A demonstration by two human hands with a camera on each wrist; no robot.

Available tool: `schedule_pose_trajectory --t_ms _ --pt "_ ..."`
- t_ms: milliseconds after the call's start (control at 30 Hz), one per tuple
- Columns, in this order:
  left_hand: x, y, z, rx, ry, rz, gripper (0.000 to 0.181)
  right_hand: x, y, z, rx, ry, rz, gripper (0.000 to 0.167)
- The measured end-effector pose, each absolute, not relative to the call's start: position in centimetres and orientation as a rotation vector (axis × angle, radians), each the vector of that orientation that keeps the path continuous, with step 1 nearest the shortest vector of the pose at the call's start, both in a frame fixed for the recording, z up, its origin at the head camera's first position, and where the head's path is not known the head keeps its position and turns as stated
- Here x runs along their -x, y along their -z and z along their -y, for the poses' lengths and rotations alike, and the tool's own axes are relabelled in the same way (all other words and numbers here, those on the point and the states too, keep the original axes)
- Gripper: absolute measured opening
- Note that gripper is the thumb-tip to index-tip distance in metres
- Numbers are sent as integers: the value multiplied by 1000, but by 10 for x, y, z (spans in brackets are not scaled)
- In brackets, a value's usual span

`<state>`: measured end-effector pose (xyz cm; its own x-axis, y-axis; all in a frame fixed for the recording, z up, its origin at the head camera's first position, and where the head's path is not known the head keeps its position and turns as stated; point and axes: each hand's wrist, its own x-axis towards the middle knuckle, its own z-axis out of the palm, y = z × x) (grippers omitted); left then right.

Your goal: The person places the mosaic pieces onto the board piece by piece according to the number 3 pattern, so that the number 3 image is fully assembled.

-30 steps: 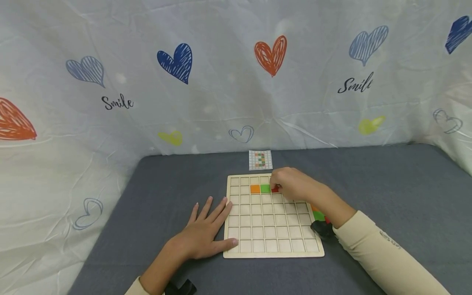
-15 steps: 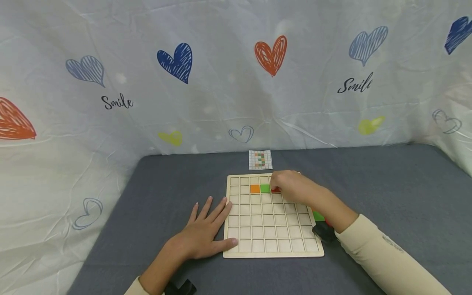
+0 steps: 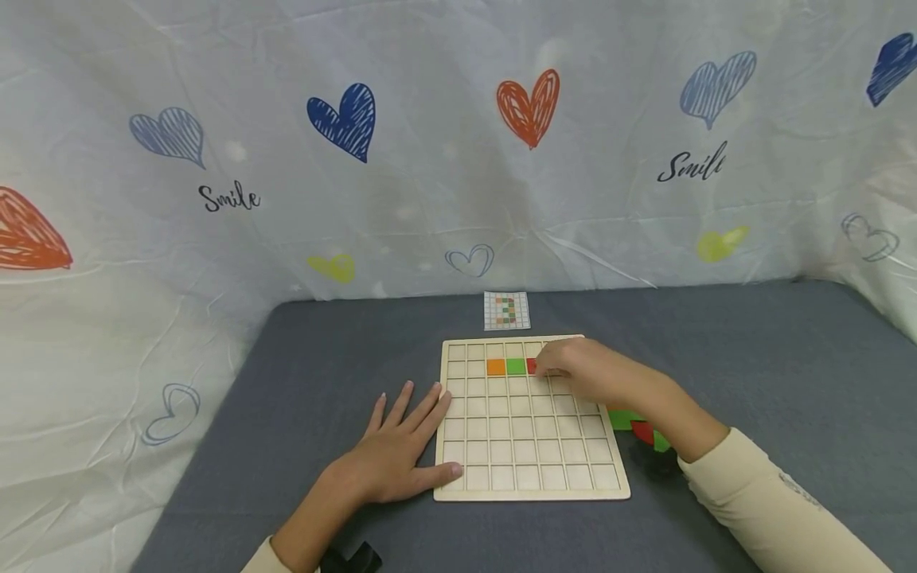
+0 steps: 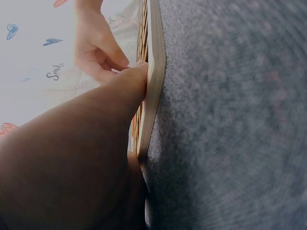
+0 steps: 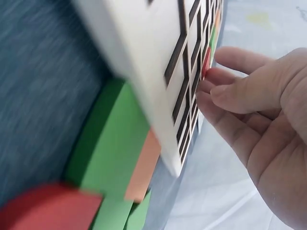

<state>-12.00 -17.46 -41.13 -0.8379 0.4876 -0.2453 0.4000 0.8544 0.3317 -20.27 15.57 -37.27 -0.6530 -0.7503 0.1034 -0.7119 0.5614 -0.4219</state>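
Note:
A wooden grid board (image 3: pixel 501 452) lies on the grey cloth. In one row near its far edge sit an orange tile (image 3: pixel 496 367), a green tile (image 3: pixel 516 367) and a red tile (image 3: pixel 531 366), the last partly covered by my right hand (image 3: pixel 583 368). That hand's fingers are loosely bent close by the red tile; the right wrist view shows nothing held between them. My left hand (image 3: pixel 397 454) lies spread at the board's left side, fingertips and thumb touching its edge.
A small printed card (image 3: pixel 506 310) with a coloured grid pattern lies beyond the board. Right of the board are loose tiles, including a green tile (image 5: pixel 112 143) and a red tile (image 5: pixel 53 211), partly under my right forearm in the head view. A heart-printed curtain (image 3: pixel 430 159) hangs behind.
My right hand has drawn back to the right, off the red tile, which stays in its cell. More loose tiles show beside the board. My left hand has not moved.

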Motion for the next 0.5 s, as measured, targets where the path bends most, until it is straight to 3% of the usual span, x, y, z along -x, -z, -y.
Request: schedule_pose_trajectory --t_ms 500 --pt "118 402 171 -677 -418 -2694 95 190 377 -231 1122 742 -2820 25"
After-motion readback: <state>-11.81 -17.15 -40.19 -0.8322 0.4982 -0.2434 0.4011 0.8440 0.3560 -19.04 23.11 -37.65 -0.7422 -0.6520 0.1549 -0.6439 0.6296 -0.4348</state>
